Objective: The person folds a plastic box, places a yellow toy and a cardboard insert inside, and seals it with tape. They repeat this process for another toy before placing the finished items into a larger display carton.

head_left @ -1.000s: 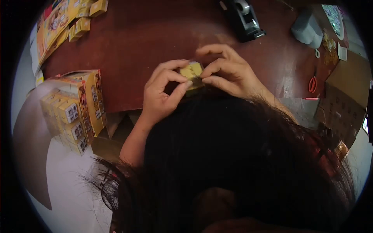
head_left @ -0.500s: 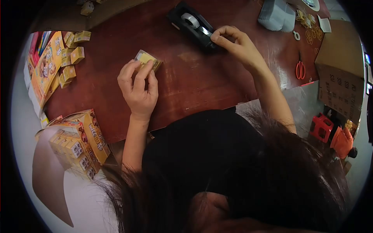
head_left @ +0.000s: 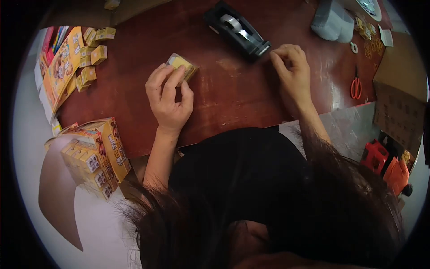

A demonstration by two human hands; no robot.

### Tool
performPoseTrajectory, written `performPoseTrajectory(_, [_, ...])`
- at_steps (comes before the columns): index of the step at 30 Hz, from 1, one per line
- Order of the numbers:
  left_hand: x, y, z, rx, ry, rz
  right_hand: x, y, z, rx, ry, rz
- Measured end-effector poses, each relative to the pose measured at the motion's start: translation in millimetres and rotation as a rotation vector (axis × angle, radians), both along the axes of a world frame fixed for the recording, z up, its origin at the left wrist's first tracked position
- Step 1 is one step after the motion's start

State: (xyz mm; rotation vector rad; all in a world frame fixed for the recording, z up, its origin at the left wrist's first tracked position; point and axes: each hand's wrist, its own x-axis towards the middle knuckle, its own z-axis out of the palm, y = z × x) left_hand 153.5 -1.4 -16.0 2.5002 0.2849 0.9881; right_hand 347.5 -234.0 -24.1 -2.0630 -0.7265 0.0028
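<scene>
My left hand (head_left: 168, 98) rests on the dark red table (head_left: 233, 89) and grips a small yellow box (head_left: 181, 66) by its near edge, fingers over its top. A black tape dispenser (head_left: 239, 29) stands at the far middle of the table. My right hand (head_left: 292, 67) is just right of the dispenser's cutter end, thumb and fingertips pinched together. Any tape between those fingers is too thin to make out.
An open orange display carton (head_left: 96, 157) packed with small boxes sits at the table's near left. Several loose yellow boxes (head_left: 92, 54) and flat orange packaging (head_left: 58, 71) lie far left. Red scissors (head_left: 356, 87), a grey bundle (head_left: 331, 20) and a cardboard box (head_left: 398, 98) are right.
Both hands held the small box together a second ago. The right hand then reached to the tape dispenser and has now drawn back to its right; the left hand keeps the box.
</scene>
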Motion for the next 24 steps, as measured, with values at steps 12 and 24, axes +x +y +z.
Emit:
performPoseTrajectory(12, [0.4, 6.8, -19.5, 0.01, -0.236, -0.092, -61.5, 104.6, 36.7, 0.209, 0.676, 0.577])
performPoseTrajectory(24, [0.9, -4.3, 0.1, -0.141, -0.087, -0.019, -64.2, 88.4, 35.5, -0.095, 0.282, 0.41])
